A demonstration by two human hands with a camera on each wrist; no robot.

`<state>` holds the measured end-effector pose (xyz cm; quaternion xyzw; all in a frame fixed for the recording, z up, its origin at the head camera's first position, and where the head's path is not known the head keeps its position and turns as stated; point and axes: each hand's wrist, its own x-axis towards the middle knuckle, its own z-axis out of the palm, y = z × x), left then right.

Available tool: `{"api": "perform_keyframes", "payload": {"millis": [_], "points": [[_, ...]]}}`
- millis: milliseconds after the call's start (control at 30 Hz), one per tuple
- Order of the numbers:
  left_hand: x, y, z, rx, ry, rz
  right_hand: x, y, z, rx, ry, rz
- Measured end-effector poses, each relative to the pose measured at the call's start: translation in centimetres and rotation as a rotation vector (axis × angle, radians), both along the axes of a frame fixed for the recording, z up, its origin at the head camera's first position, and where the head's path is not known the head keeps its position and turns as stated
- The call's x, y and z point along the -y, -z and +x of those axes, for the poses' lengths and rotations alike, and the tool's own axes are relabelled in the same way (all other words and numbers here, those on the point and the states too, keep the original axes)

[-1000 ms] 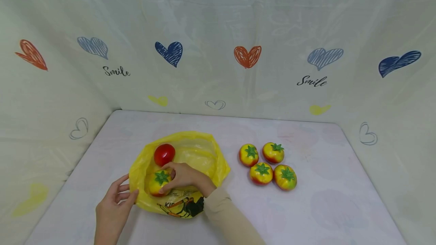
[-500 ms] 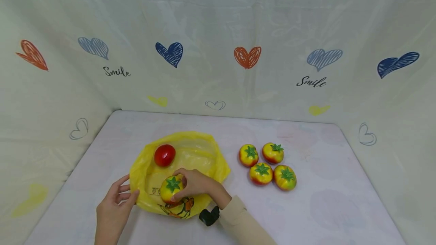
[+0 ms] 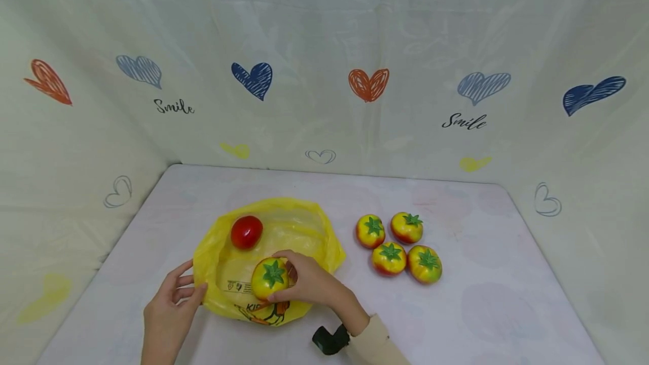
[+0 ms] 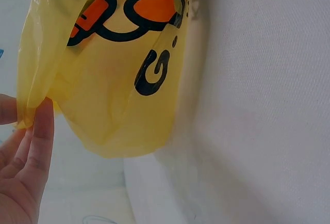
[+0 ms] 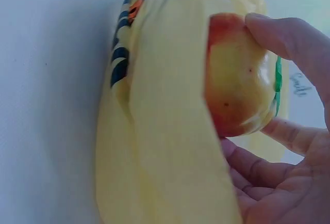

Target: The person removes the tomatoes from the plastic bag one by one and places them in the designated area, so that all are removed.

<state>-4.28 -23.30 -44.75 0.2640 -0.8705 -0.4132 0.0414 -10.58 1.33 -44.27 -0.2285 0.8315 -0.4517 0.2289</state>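
A yellow plastic bag (image 3: 332, 249) stands with its mouth spread wide. My left hand (image 3: 169, 303) pinches its left rim between thumb and fingers, which the left wrist view also shows at the bag's edge (image 4: 36, 113). My right hand (image 3: 309, 279) grips a yellow-and-red toy tomato (image 3: 269, 279) with a green leafy top, over the near right part of the bag's mouth. In the right wrist view the bag's wall hides part of this tomato (image 5: 237, 74). A plain red tomato (image 3: 247, 232) lies inside the bag at its back left.
To the right of the bag, several more yellow-and-red toy tomatoes (image 3: 389, 258) sit grouped on the pale tabletop (image 3: 487, 308). A dark wrist device (image 3: 330, 339) is on the right forearm. Behind the table hangs a white cloth (image 3: 324, 32) printed with hearts.
My right hand has carried the toy tomato rightward across the bag's mouth, away from the left side. The left hand keeps its hold on the rim, and the red tomato has barely shifted.
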Motion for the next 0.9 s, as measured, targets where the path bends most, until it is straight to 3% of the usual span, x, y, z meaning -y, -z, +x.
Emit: {"api": "perform_keyframes", "payload": {"millis": [133,200,300,500,567,767,900], "points": [[0.0,0.5,-0.1,-0.013,-0.015,-0.010,-1.0,-0.5,0.7,-0.014,0.045,-0.033],[-1.0,-1.6,0.2,-0.019,-0.014,0.016,-1.5,-0.7,1.0,-0.020,0.071,-0.055],[-0.8,-0.9,0.1,-0.030,-0.032,0.000,-2.4,-0.8,1.6,-0.022,0.118,-0.101],[-1.1,-1.7,0.3,-0.007,-0.016,0.029,-4.1,-0.8,2.7,-0.024,0.217,-0.206],[-0.9,-1.4,0.2,-0.012,-0.011,0.033,-4.7,-0.8,3.0,-0.033,0.255,-0.220],[0.4,1.2,-0.2,-0.032,0.007,0.018,-6.5,-0.4,3.5,-0.027,0.387,-0.236],[0.6,1.7,-0.2,-0.038,0.006,0.021,-7.7,-0.2,3.9,-0.003,0.479,-0.240]]}}
